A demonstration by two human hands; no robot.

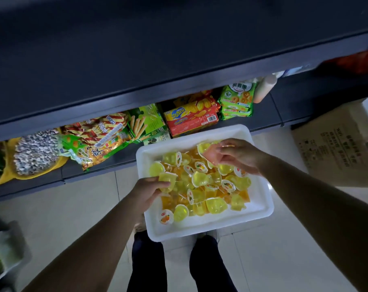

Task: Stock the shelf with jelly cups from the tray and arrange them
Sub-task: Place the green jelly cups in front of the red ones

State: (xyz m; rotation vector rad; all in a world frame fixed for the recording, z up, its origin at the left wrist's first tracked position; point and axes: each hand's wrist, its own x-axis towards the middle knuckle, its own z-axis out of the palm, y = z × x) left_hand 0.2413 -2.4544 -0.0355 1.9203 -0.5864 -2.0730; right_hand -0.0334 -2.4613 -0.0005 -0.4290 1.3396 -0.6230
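Yellow jelly cups (200, 186) (both hands gripping)

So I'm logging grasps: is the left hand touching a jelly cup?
Touching. The head view shows the left hand with fingers curled round a yellow jelly cup over the tray.

From my feed, the dark bottom shelf (263, 114) is packed with snack bags (96, 140), a green biscuit-stick box (146, 123), an orange cracker box (191, 118) and green cookie packs (236, 102). On the pale tile floor (77, 205) sits a cardboard box (334, 144), off right.
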